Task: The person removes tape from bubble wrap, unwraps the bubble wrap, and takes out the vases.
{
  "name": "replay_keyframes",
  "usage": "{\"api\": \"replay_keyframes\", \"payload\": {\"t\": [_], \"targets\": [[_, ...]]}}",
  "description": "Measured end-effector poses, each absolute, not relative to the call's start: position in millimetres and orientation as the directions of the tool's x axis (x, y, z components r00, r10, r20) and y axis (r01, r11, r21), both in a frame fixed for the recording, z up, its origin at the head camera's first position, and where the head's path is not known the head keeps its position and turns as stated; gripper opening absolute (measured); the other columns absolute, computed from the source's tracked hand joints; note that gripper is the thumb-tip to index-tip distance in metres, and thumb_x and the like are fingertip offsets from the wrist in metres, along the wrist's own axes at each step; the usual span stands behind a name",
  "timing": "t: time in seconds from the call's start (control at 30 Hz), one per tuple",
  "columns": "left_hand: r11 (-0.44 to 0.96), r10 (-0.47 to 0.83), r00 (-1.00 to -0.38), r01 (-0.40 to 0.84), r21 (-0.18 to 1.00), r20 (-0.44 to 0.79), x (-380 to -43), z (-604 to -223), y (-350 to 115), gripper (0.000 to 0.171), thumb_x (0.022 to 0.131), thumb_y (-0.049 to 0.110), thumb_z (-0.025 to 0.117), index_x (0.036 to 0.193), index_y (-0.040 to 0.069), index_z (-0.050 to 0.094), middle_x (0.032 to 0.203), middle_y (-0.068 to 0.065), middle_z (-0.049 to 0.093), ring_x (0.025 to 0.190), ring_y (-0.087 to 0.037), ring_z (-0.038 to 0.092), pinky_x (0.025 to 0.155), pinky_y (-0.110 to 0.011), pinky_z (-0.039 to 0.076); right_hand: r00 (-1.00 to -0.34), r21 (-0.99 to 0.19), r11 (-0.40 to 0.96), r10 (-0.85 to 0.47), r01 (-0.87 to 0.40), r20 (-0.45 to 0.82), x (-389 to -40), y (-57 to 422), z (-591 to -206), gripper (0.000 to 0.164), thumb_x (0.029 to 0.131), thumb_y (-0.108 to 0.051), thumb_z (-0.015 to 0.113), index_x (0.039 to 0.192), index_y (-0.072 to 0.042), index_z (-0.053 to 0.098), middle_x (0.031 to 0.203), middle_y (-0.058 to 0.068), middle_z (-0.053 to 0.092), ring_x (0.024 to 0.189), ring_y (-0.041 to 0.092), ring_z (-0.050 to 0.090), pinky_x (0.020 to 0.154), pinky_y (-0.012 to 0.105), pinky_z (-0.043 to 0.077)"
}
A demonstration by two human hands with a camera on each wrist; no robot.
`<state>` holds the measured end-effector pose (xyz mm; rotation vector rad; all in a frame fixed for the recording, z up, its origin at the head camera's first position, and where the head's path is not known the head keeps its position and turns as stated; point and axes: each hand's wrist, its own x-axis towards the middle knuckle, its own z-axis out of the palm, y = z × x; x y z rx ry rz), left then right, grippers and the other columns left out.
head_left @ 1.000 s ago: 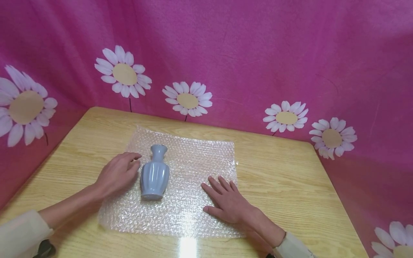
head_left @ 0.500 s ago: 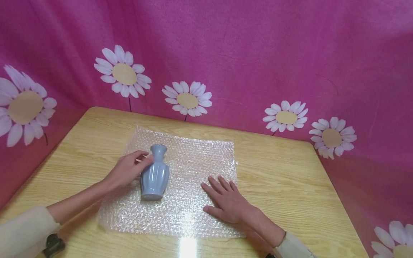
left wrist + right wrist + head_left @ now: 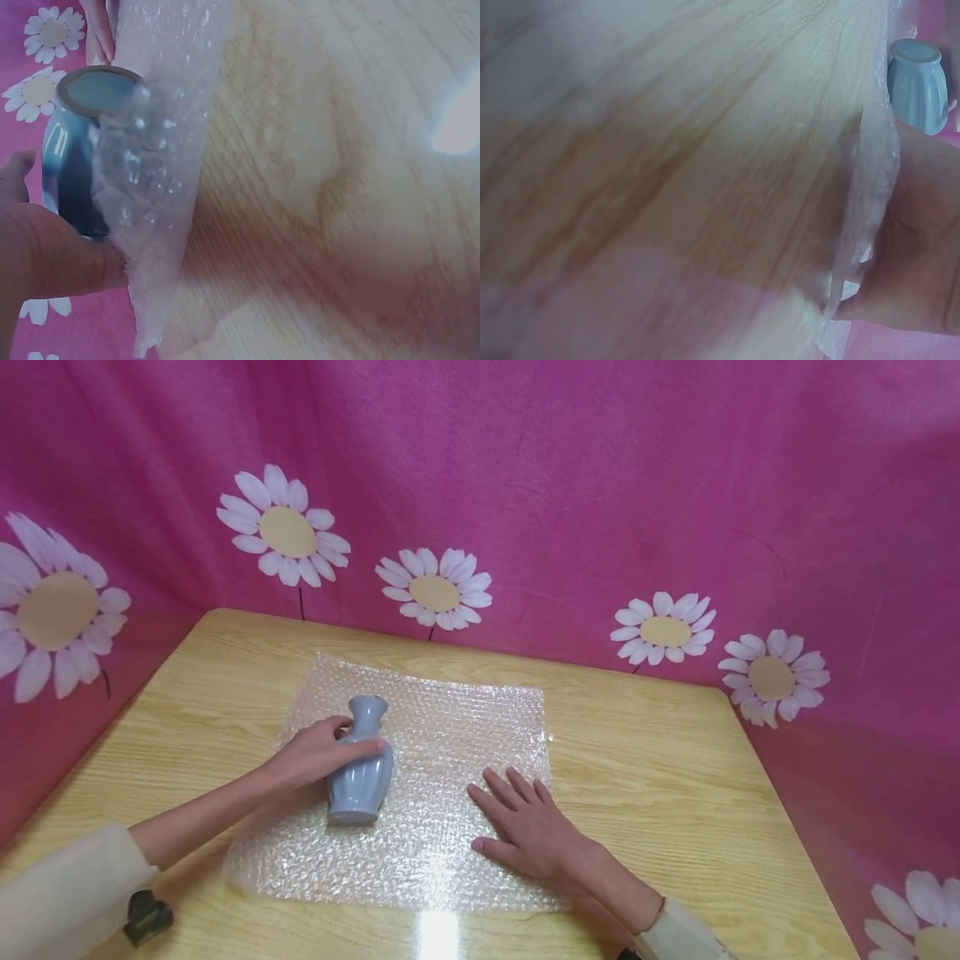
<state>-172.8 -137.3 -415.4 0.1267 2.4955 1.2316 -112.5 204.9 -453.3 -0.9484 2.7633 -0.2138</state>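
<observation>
A glossy grey-blue vase [image 3: 362,789] lies on its side on a sheet of bubble wrap [image 3: 450,727], its mouth toward the far side. My left hand [image 3: 313,753] grips it from the left, thumb across the upper body and fingers by the neck, partly hidden behind it. In the left wrist view the base of the vase [image 3: 97,90] shows beyond the thumb, with a raised edge of wrap in front. My right hand [image 3: 532,835] rests flat with spread fingers on the right part of the wrap. The right wrist view shows the vase [image 3: 917,86] beyond the wrap's edge.
The wooden table [image 3: 645,793] carries the wrap near its middle. A pink curtain [image 3: 540,510] with white daisies hangs around the back and sides. Glare [image 3: 437,935] shines at the table's front. A dark device [image 3: 147,917] sits at the left sleeve.
My left hand has moved right, from beside the vase to a grip over its neck and upper body. The vase, the wrap and my right hand stay in place.
</observation>
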Motion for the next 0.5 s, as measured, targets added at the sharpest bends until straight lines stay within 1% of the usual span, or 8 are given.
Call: {"api": "replay_keyframes", "payload": {"t": [0.07,0.17,0.33,0.5], "targets": [[0.581,0.240,-0.923,-0.110,0.806,-0.299,-173,-416,-137,0.096,0.086,0.061,0.067,0.144,-0.009,0.038,0.116,-0.020,0.063,0.096,-0.027,0.064,0.086,-0.040,0.052,-0.770,-0.204,0.782,-0.619,-0.589,-0.151,-113,205,-453,0.072,0.102,-0.061,0.037,0.160,-0.022,0.022,0.165,0.010,0.016,0.149,0.039,0.009,0.115,0.065,0.011],[0.543,0.253,-0.915,-0.136,0.829,-0.315,-172,-417,-133,0.093,0.085,0.055,0.071,0.143,-0.010,0.038,0.111,-0.018,0.065,0.092,-0.026,0.065,0.081,-0.038,0.054,-0.772,-0.204,0.783,-0.618,-0.588,-0.149,-113,205,-452,0.072,0.102,-0.061,0.037,0.160,-0.022,0.023,0.164,0.010,0.017,0.149,0.039,0.010,0.115,0.065,0.011],[0.515,0.261,-0.905,-0.164,0.841,-0.336,-171,-421,-128,0.095,0.082,0.046,0.078,0.145,-0.009,0.034,0.113,-0.020,0.064,0.093,-0.028,0.066,0.077,-0.040,0.057,-0.772,-0.205,0.784,-0.617,-0.585,-0.152,-112,204,-452,0.072,0.102,-0.060,0.037,0.160,-0.021,0.023,0.164,0.011,0.016,0.149,0.039,0.010,0.115,0.065,0.010],[0.505,0.269,-0.895,-0.184,0.843,-0.356,-171,-420,-127,0.090,0.083,0.042,0.079,0.142,-0.010,0.037,0.111,-0.021,0.064,0.092,-0.029,0.066,0.077,-0.041,0.057,-0.774,-0.210,0.786,-0.614,-0.582,-0.154,-112,204,-452,0.072,0.102,-0.060,0.038,0.160,-0.022,0.023,0.164,0.010,0.016,0.149,0.038,0.009,0.115,0.065,0.010]]}}
